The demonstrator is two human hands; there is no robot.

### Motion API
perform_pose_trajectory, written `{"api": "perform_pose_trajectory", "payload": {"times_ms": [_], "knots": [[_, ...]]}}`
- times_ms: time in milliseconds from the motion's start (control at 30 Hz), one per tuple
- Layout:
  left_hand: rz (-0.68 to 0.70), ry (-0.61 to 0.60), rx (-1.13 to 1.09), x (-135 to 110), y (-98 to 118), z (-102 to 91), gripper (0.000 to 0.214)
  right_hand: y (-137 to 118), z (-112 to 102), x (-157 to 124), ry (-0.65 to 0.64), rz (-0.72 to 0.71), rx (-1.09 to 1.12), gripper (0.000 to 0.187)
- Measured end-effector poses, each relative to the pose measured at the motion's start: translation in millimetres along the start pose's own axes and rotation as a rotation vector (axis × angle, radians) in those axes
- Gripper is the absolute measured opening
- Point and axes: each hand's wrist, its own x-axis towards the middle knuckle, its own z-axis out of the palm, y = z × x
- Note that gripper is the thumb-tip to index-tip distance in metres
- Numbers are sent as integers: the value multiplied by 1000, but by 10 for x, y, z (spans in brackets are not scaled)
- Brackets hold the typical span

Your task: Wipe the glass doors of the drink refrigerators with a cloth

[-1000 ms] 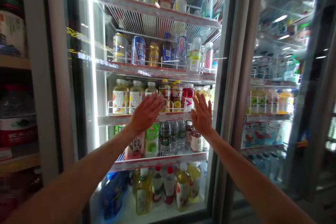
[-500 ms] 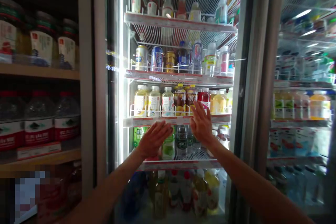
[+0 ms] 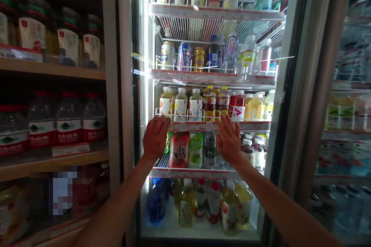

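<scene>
My left hand (image 3: 156, 136) is raised in front of the drinks cooler, at the left end of its middle shelf edge (image 3: 199, 126). Its fingers point up and forward, slightly bent, and nothing shows in them. To its right, my right hand (image 3: 228, 139) is held up with stretched fingers, overlapping the same shelf edge below a red-labelled bottle (image 3: 237, 107). Between the hands appear a red drink pack (image 3: 179, 150), a green one (image 3: 196, 150) and a clear bottle (image 3: 210, 148). Reflections lie across the cooler front like on glass; whether my hands touch it I cannot tell.
Wooden shelves on the left hold red-capped water bottles (image 3: 68, 119) and dark juice bottles (image 3: 68, 38). A metal door frame (image 3: 310, 108) stands right of the cooler, with more drinks behind glass beyond it. Cans (image 3: 184, 57) and bottles fill upper shelves; the lower left is pixelated.
My left hand has moved left and up, away from my right hand, uncovering the red pack. My right hand stays raised, its fingers more spread. The view has shifted left.
</scene>
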Motion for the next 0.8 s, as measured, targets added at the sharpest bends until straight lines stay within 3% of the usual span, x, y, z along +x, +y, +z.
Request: {"api": "perform_pose_trajectory", "payload": {"times_ms": [67, 133, 267, 300, 433, 467, 500, 633, 667, 800], "knots": [[-189, 91, 49, -34, -78, -22, 54, -1, -25, -26, 5, 20, 1, 63], [-231, 116, 52, -80, -49, -16, 55, -20, -42, -42, 3, 27, 2, 64], [53, -47, -8, -158, 57, -13, 60, -65, -58, -41, -16, -1, 10, 65], [65, -61, 1, -161, 36, -26, 60, -56, -65, -38, -14, 1, 8, 65], [-250, 110, 98, -126, -73, -68, 60, 78, -117, -71, 8, 54, -17, 64], [-275, 131, 99, -117, -52, -61, 60, 117, -133, -93, 9, 71, -26, 64], [-236, 112, 81, -108, -5, -46, 60, 151, -147, -117, 7, 83, -34, 63], [160, -71, -63, -39, 256, 52, 59, 256, -191, -208, -15, 85, -67, 62], [171, -74, -77, -5, 303, 77, 59, 289, -201, -225, -14, 88, -75, 61], [-30, 39, -36, 124, 485, 172, 58, 472, -243, -291, 33, 158, -109, 56]]}}
